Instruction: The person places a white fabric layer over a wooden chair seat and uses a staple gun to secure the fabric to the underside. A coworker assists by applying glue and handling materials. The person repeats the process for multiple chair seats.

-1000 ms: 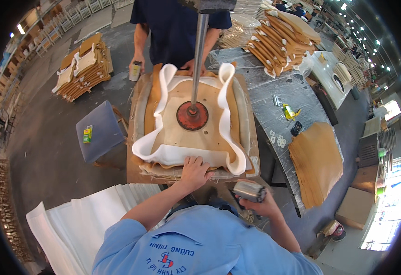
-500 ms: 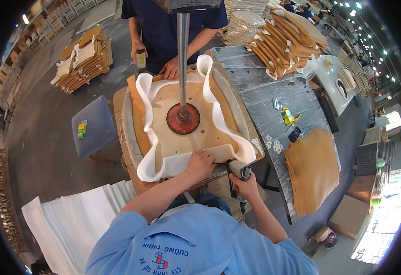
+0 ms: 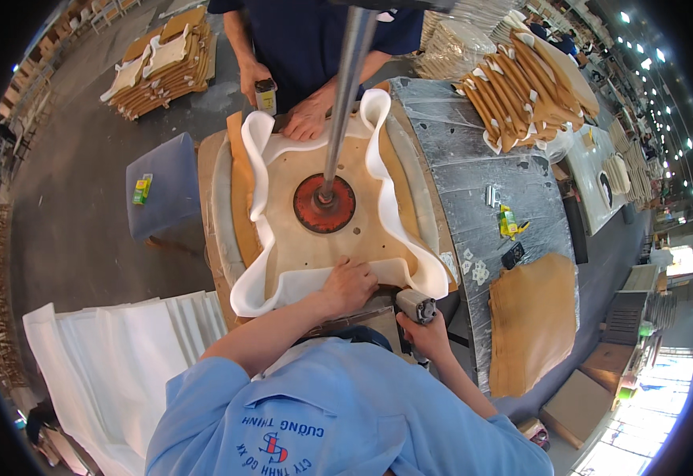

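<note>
A white foam sheet [image 3: 375, 170] lies with its edges curled up around a tan wooden seat panel [image 3: 295, 247]. A metal rod [image 3: 346, 103] with a round red pad [image 3: 315, 218] presses on the panel's middle. At the near edge, my left hand [image 3: 350, 285] is closed over the foam, its fingertips bent toward the panel. My right hand [image 3: 428, 333] grips a grey staple gun [image 3: 416, 306] beside the near right corner, its nose close to the foam. Across the panel, a co-worker's hand [image 3: 307, 119] presses the far foam edge; their other hand holds a second staple gun [image 3: 266, 97].
On the right, a plastic-covered table [image 3: 457, 159] carries tan sheets [image 3: 533, 325], stacked padded panels [image 3: 521, 95] and a yellow-green packet [image 3: 508, 223]. A blue stool [image 3: 164, 194] stands left. White foam sheets [image 3: 116, 357] are piled at the near left.
The whole view has shifted and tilted slightly, so the rod now slants. Both my hands keep nearly the same places on the foam and staple gun.
</note>
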